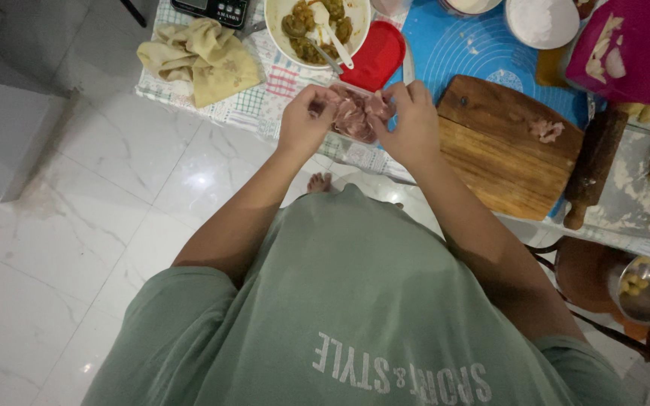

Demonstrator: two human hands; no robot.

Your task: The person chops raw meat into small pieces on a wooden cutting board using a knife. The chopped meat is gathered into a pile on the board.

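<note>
left hand (304, 124), right hand (413, 124), raw meat container (355, 113)

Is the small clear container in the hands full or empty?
Full: pink raw meat fills the container, held between the left hand and right hand.

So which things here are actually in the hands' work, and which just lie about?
In hand:
- left hand and right hand, both on the clear container of raw meat

Lying about:
- wooden board with a meat scrap
- bowl of filling
- red lid
- rolling pin
- crumpled cloth
</note>
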